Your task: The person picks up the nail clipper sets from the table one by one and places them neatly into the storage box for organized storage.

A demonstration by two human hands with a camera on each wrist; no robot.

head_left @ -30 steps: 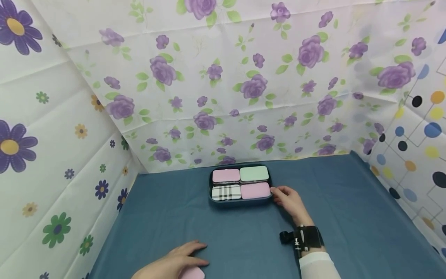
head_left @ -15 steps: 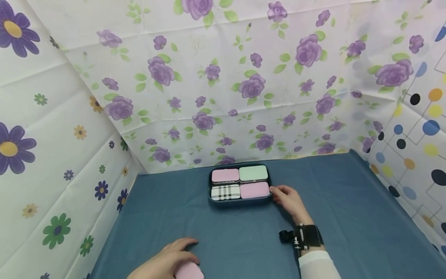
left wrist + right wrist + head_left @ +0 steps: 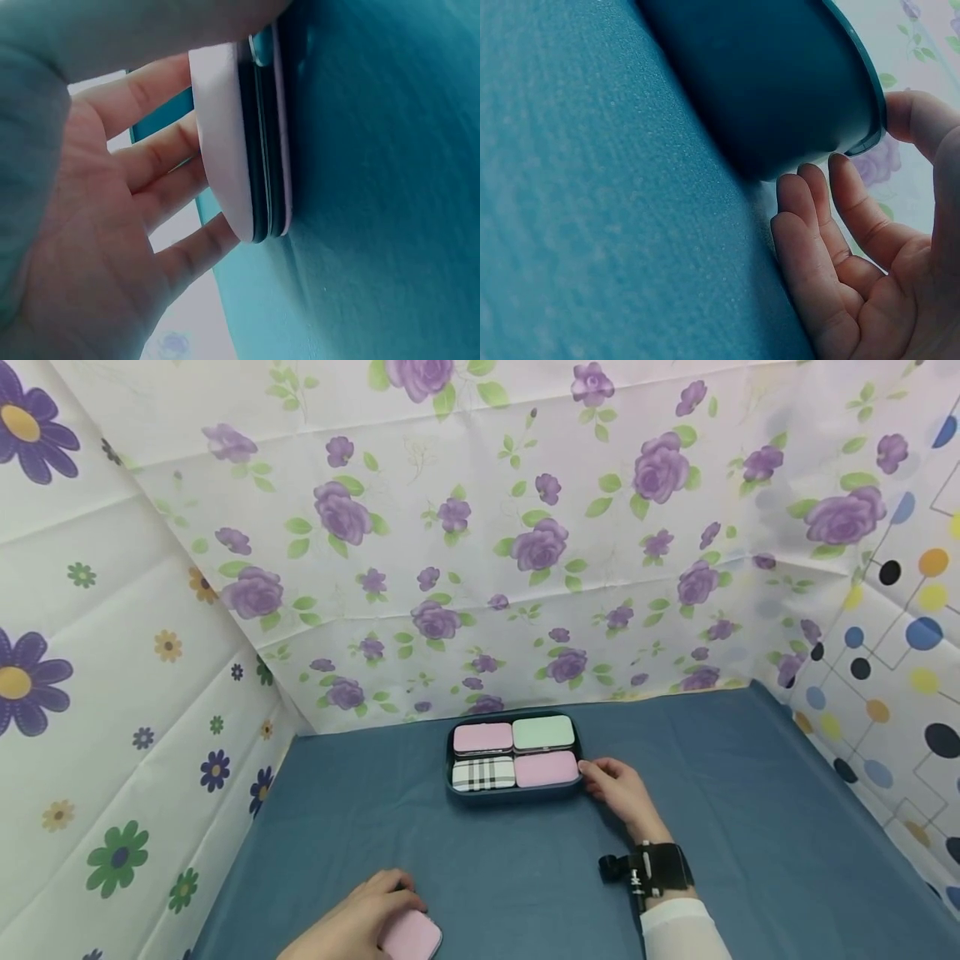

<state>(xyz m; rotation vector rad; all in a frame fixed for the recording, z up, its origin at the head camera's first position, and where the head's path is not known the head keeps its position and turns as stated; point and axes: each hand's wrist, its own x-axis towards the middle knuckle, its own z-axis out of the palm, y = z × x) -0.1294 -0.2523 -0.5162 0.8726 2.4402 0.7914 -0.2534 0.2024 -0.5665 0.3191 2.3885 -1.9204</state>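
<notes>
My left hand [image 3: 352, 917] holds a small pink hinged case [image 3: 412, 935] near the front of the table. In the left wrist view the case [image 3: 223, 142] stands on edge in the picture, its dark seam and metal clasp showing, between thumb and fingers. A dark blue oval tray [image 3: 517, 796] stands toward the back. Inside it lie a pink case [image 3: 483, 737], a mint green case [image 3: 543, 732], a plaid case [image 3: 483, 774] and another pink case [image 3: 547, 768]. At the tray's right end, my right hand [image 3: 622, 792] pinches the rim between thumb and forefinger; the other fingers curl beneath.
A blue cloth [image 3: 315, 827] covers the table. Behind it rises a rose-patterned curtain [image 3: 450, 560], with a daisy-printed sheet [image 3: 135, 693] on the left and a dotted sheet [image 3: 892, 693] on the right. A black camera strap [image 3: 667, 867] circles my right wrist.
My left fingers have drawn in from being stretched over the pink case to gripping it, and more of its top shows. My right hand stays at the tray's rim.
</notes>
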